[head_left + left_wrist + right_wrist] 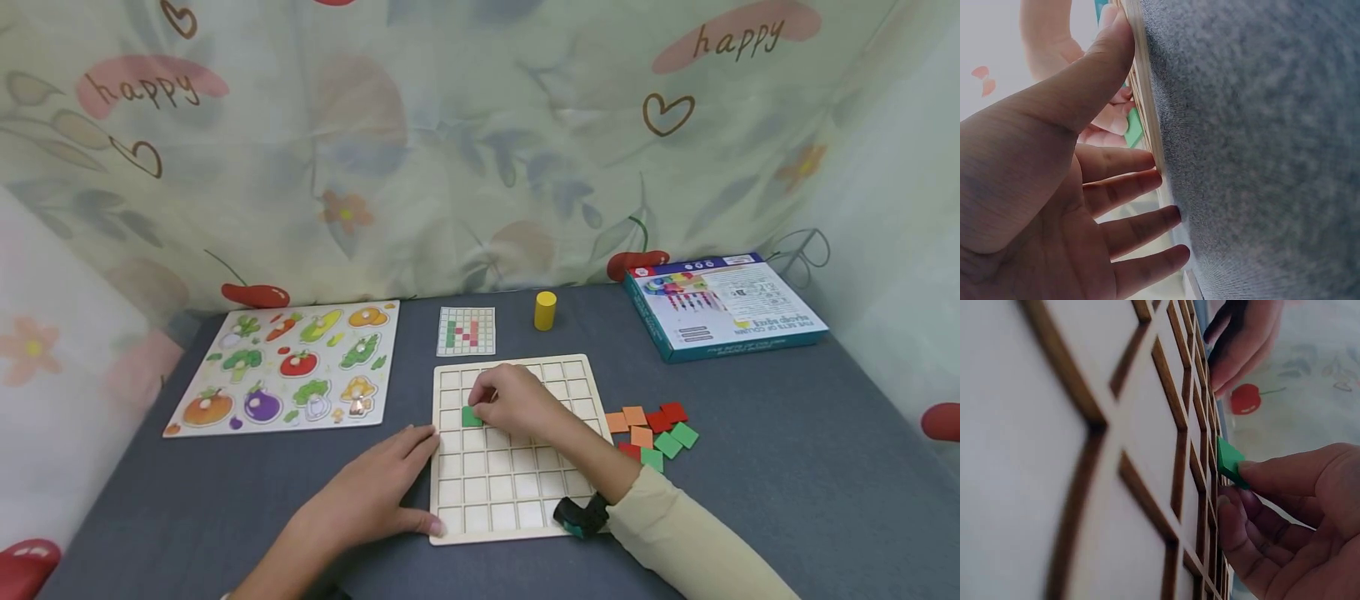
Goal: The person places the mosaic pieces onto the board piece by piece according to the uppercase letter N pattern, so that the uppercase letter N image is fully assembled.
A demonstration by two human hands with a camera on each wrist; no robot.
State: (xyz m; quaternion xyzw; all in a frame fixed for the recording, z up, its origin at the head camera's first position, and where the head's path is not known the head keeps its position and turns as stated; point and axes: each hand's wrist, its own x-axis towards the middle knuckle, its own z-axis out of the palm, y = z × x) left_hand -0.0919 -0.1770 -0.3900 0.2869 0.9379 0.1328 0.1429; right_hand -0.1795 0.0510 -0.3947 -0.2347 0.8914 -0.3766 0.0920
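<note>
A square wooden grid board lies on the dark grey tabletop. At its upper left my right hand pinches a green square tile between thumb and fingers; the tile is tilted over the grid in the right wrist view. My left hand rests against the board's left edge, with its fingers fairly straight and spread and its thumb on the lower left corner. Just behind the board lies a small pattern card printed with green and red squares. To the right are several loose orange tiles, red tiles and green tiles.
A vegetable puzzle board lies at the back left. Behind the grid board stands a yellow cylinder. A flat teal and white box sits at the back right, near a grey cable. A printed cloth hangs along the table's back.
</note>
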